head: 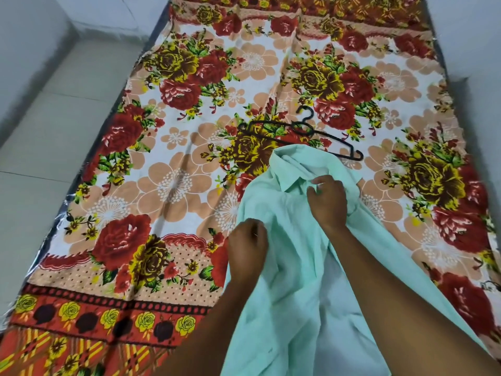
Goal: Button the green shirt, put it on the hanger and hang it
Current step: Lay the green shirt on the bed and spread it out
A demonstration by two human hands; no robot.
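Item: mint-green shirt (292, 267), lying rumpled on the floral bedsheet (168, 147), front open below the collar (291, 172). Left hand (248, 249): closed, pinching the shirt's left front edge. Right hand (329, 204): fingers curled into the fabric just below the collar. Black plastic hanger (303, 131): lying just beyond the right hand's grip, untouched. Risk: the two fronts lie uneven under the grips, so buttons may meet the wrong holes; loose fabric could slip free.

Green shirt (284, 253) is thin matt woven cloth, softly creased. Hanger (303, 131) looks like smooth black plastic. Floral bedsheet (176, 147) is matt printed cotton-like cloth, floor (40, 172) smooth pale tile.
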